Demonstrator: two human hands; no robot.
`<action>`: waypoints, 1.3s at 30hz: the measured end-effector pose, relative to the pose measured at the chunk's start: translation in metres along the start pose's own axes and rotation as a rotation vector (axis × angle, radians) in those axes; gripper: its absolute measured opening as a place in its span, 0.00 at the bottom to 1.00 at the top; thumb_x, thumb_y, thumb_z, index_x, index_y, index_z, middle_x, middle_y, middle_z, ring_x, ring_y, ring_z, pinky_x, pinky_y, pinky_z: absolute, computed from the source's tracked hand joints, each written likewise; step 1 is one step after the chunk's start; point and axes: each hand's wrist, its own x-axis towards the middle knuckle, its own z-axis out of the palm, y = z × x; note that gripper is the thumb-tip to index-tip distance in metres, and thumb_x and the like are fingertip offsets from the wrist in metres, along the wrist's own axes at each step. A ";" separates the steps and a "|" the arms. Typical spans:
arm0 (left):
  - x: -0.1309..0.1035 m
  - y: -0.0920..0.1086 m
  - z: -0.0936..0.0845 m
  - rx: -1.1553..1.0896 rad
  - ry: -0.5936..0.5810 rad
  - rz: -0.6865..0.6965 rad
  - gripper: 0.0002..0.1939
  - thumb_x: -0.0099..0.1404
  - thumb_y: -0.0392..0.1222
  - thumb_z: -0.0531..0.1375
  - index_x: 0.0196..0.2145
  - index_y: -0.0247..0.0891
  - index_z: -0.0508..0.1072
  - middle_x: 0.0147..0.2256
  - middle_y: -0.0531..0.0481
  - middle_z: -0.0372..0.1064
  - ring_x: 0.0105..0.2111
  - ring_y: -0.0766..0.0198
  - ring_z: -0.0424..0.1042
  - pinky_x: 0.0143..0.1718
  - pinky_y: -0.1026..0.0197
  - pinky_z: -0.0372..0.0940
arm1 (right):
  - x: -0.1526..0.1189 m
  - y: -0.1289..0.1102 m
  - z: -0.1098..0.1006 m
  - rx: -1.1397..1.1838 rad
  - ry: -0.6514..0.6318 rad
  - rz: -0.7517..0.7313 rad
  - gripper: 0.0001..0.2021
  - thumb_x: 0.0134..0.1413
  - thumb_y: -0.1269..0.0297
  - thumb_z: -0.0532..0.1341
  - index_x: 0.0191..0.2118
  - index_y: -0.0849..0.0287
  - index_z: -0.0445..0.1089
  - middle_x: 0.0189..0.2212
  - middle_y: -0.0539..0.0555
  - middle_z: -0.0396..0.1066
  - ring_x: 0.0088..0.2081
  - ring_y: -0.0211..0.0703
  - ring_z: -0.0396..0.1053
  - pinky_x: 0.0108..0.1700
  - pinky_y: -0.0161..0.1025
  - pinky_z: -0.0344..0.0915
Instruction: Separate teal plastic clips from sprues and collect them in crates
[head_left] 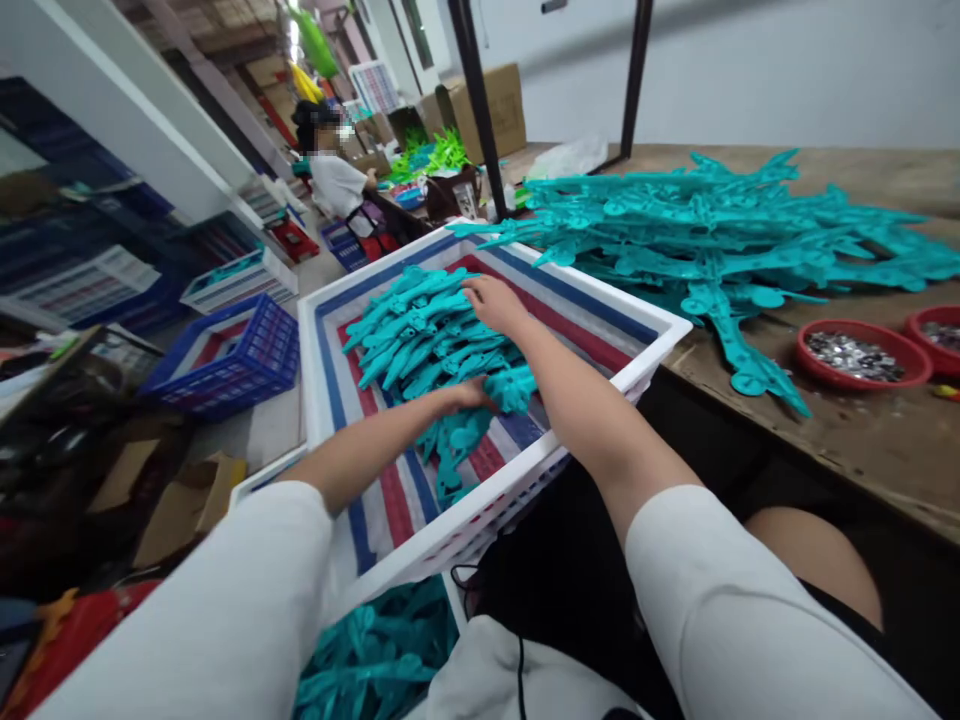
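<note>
A white plastic crate [645, 365] lined with red, white and blue striped sheet rests by my lap and holds a heap of teal plastic parts [420, 335]. My left hand [469, 395] reaches into the crate and closes on a bunch of the teal parts near the middle. My right hand [491, 300] lies flat, fingers spread, on top of the heap farther back. Both forearms come from white sleeves.
A wooden table [862, 450] on the right carries a big pile of teal parts [712, 230] and two red bowls of small metal pieces [859, 355]. A blue crate [232, 355] stands on the floor left. Another person sits in the background [337, 175]. More teal parts lie below [375, 660].
</note>
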 end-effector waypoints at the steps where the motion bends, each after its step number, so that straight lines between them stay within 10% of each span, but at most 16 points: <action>1: -0.003 0.002 -0.017 0.000 0.047 -0.029 0.29 0.60 0.54 0.88 0.52 0.41 0.84 0.44 0.41 0.86 0.46 0.42 0.87 0.45 0.43 0.84 | 0.002 0.002 -0.001 0.035 0.078 -0.011 0.26 0.87 0.59 0.53 0.74 0.63 0.78 0.73 0.68 0.77 0.75 0.62 0.73 0.82 0.57 0.66; 6: -0.015 0.016 -0.089 -0.249 0.277 0.140 0.44 0.50 0.44 0.88 0.61 0.46 0.77 0.47 0.48 0.88 0.52 0.45 0.89 0.55 0.46 0.85 | 0.000 -0.014 0.028 0.252 0.032 0.007 0.37 0.81 0.43 0.64 0.79 0.66 0.73 0.75 0.73 0.74 0.76 0.67 0.72 0.83 0.62 0.65; 10: -0.008 0.020 -0.100 -0.699 0.559 0.421 0.44 0.61 0.37 0.83 0.69 0.52 0.71 0.54 0.52 0.87 0.60 0.53 0.86 0.66 0.50 0.82 | -0.017 -0.045 0.078 0.361 -0.325 -0.048 0.70 0.51 0.41 0.84 0.91 0.62 0.54 0.86 0.75 0.59 0.85 0.78 0.61 0.86 0.70 0.61; 13: -0.005 0.021 -0.094 -0.846 0.449 0.527 0.42 0.67 0.44 0.82 0.71 0.55 0.69 0.61 0.51 0.86 0.67 0.53 0.83 0.68 0.51 0.81 | -0.023 -0.054 0.093 0.360 -0.242 -0.038 0.74 0.44 0.50 0.85 0.92 0.64 0.50 0.86 0.75 0.58 0.86 0.81 0.58 0.88 0.72 0.57; 17: -0.014 0.018 -0.079 -0.834 0.161 0.579 0.48 0.67 0.49 0.83 0.77 0.60 0.67 0.68 0.50 0.83 0.70 0.49 0.83 0.68 0.47 0.82 | -0.021 -0.046 0.078 0.497 -0.147 -0.042 0.72 0.51 0.41 0.81 0.93 0.57 0.46 0.89 0.66 0.55 0.88 0.73 0.56 0.90 0.66 0.56; 27: -0.040 0.030 -0.067 -0.816 0.153 0.645 0.64 0.44 0.40 0.90 0.71 0.59 0.64 0.58 0.52 0.85 0.70 0.44 0.81 0.68 0.47 0.80 | -0.019 -0.053 0.022 0.507 -0.207 -0.244 0.84 0.40 0.21 0.84 0.94 0.49 0.44 0.92 0.64 0.43 0.92 0.73 0.41 0.93 0.66 0.47; 34: -0.050 0.037 -0.085 -0.808 0.160 0.547 0.51 0.52 0.31 0.77 0.70 0.58 0.70 0.46 0.57 0.84 0.49 0.48 0.88 0.54 0.43 0.87 | -0.020 -0.059 0.004 0.884 -0.129 0.030 0.48 0.63 0.15 0.64 0.74 0.47 0.77 0.70 0.62 0.82 0.72 0.71 0.80 0.70 0.74 0.82; 39: -0.048 0.036 -0.079 -0.891 0.077 0.562 0.47 0.55 0.32 0.74 0.69 0.58 0.71 0.43 0.59 0.83 0.48 0.50 0.89 0.55 0.44 0.88 | 0.000 -0.049 -0.015 0.752 0.163 0.130 0.46 0.71 0.14 0.59 0.69 0.51 0.80 0.60 0.66 0.86 0.68 0.68 0.83 0.66 0.69 0.84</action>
